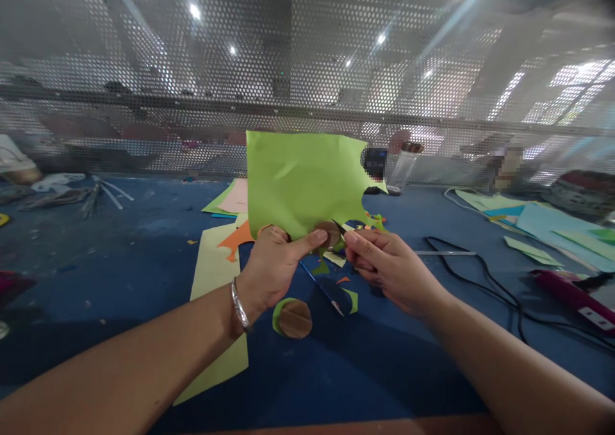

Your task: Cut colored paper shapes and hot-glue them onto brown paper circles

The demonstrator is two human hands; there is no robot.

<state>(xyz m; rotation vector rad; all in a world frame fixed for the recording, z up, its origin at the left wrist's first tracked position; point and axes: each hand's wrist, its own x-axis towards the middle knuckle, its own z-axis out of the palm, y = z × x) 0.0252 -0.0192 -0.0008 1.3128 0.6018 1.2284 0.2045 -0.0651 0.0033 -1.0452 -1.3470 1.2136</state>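
My left hand (276,259) is closed on a sheet of green paper (302,179) standing upright before me, its thumb pressing a round brown cardboard disc (330,235) against the lower edge. Bites are cut out of the sheet's right side. In my right hand (384,262), closed beside the disc, are scissors (340,227); only a thin dark blade shows at the paper, and the handles are hidden by the fingers. Below lies another brown disc (295,319) on a slightly larger green piece. A blue pen (321,287) rests on the table nearby.
A long pale yellow sheet (211,332) lies under my left forearm on the blue table (384,384). Orange and green scraps surround my hands. To the right are a black cord (473,281), a magenta tool (571,299) and coloured papers. A clear bottle (406,166) stands by the perforated metal screen.
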